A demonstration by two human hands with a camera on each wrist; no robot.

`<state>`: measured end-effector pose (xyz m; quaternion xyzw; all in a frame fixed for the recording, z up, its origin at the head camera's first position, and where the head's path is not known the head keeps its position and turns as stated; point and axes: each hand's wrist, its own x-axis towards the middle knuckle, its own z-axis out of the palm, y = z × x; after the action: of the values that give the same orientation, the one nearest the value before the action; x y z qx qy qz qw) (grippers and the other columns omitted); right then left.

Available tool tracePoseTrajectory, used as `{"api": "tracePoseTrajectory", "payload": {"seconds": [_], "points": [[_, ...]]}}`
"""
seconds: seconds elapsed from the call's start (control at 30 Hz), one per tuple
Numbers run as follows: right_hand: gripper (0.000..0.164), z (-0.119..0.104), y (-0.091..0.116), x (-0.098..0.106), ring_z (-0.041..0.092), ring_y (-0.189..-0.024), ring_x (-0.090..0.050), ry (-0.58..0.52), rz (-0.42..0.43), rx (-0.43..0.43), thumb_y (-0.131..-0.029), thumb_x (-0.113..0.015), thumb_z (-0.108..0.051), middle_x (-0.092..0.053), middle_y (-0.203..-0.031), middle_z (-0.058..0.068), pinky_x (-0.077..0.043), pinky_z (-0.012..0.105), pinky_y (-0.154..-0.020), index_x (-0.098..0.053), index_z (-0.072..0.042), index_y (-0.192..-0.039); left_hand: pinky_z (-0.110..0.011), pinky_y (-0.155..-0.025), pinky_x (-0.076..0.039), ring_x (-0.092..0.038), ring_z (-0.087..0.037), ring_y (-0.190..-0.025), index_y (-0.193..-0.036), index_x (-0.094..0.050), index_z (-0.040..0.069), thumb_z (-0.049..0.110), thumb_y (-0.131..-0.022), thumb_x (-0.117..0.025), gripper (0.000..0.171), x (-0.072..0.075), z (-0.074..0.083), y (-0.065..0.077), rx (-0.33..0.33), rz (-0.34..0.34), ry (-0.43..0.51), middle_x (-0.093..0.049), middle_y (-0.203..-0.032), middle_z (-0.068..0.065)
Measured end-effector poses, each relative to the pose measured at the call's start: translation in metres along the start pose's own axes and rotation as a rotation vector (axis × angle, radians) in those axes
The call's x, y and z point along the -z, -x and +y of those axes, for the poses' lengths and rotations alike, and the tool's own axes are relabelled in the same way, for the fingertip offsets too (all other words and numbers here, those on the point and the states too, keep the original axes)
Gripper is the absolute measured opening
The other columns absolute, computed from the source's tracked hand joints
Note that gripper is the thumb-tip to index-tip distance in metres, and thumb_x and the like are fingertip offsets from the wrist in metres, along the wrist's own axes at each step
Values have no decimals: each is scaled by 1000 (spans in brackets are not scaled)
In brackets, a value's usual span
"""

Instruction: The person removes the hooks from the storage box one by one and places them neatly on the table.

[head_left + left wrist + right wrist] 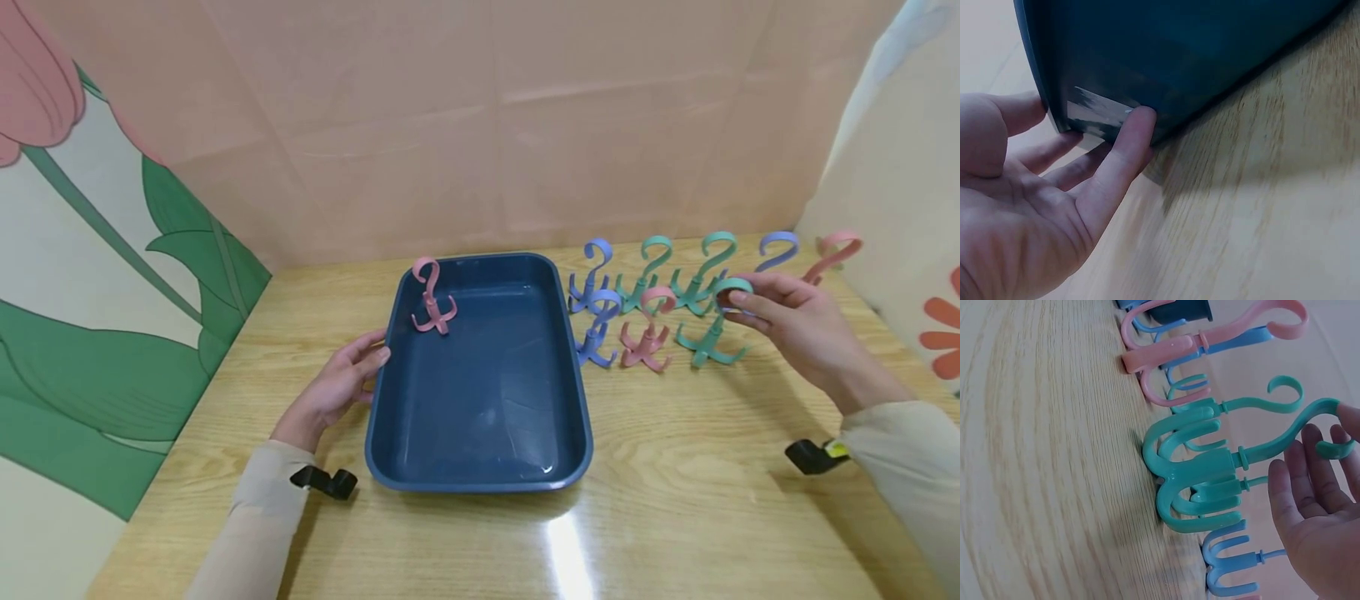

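Observation:
My left hand [341,383] holds the left rim of a dark blue tray [480,482], thumb at the rim and fingers on the outer wall. In the left wrist view, fingertips [1142,115] press that wall. A pink claw hook [433,312] with a curled top leans in the tray's far left corner. Over to the right, my right hand [806,329] pinches the curled top of a green claw hook [708,343] in the front row. In the right wrist view, this green hook [1204,464] has its prongs close to the table; contact is unclear.
Beside the tray stand more claw hooks: a blue one [594,340] and a pink one [645,346] in front, blue [588,287] and green [637,287] behind. Another pink hook [832,254] is partly behind my right hand. A pink sheet [480,125] backs the wooden table [465,542].

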<state>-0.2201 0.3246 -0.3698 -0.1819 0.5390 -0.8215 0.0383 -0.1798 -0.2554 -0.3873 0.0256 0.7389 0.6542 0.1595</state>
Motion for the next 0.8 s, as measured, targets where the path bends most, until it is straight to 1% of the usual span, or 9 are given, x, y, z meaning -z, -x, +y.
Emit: {"api": "tracePoseTrajectory", "payload": {"seconds": [0.07,0.17,0.3,0.4,0.57,0.67,0.77,0.8], "points": [[28,0,0,2,22,-102,-71,1,1,-6,-100,-47,13,-73,-111,15,-54,31,-88,-64,9,-122,-46,-79,-57,-51,-39,-130,-158,-30,10,27,-108,-48,56,0,0,0,0,1,1,-44,-150,-23],[30,-2,1,5,21,-102,-71,38,8,-14,-99,-48,14,-73,-111,14,-54,30,-88,-64,7,-124,-46,-79,-57,-50,-39,-131,-158,-29,10,27,-108,-49,57,0,0,0,-1,-1,3,-43,-150,-23],[35,-6,3,6,15,-99,-71,146,34,-6,-97,-49,18,-74,-110,8,-53,24,-87,-63,5,-126,-45,-79,-57,-50,-40,-130,-158,-30,10,28,-107,-50,57,0,0,0,-3,-1,3,-43,-150,-23],[37,-13,4,2,10,-100,-69,248,80,10,-95,-55,17,-74,-113,2,-51,18,-85,-63,1,-128,-45,-79,-57,-51,-39,-130,-158,-30,10,30,-107,-50,58,0,-1,0,-4,-2,-3,-44,-150,-23],[39,-29,2,-17,8,-105,-67,355,121,55,-92,-63,13,-72,-118,0,-49,13,-82,-61,3,-130,-46,-79,-57,-52,-39,-129,-158,-30,10,30,-107,-50,58,2,-1,0,-11,-8,-7,-45,-150,-23],[40,-37,-1,-33,9,-104,-67,393,129,91,-91,-66,12,-71,-117,3,-49,13,-82,-59,7,-130,-46,-78,-57,-53,-37,-128,-158,-31,11,30,-107,-50,58,1,-1,1,-9,-7,-4,-45,-149,-22],[42,-44,-1,-50,5,-106,-66,491,162,90,-91,-69,7,-69,-120,2,-48,11,-82,-60,4,-132,-45,-78,-57,-54,-36,-127,-158,-31,11,31,-107,-51,58,1,0,1,-5,-2,-5,-46,-149,-21],[42,-46,-2,-56,4,-106,-66,502,167,96,-91,-70,6,-69,-121,2,-49,11,-83,-60,4,-132,-45,-77,-57,-54,-36,-127,-158,-31,11,32,-106,-52,59,1,0,1,-5,-2,-6,-46,-149,-21]]}}
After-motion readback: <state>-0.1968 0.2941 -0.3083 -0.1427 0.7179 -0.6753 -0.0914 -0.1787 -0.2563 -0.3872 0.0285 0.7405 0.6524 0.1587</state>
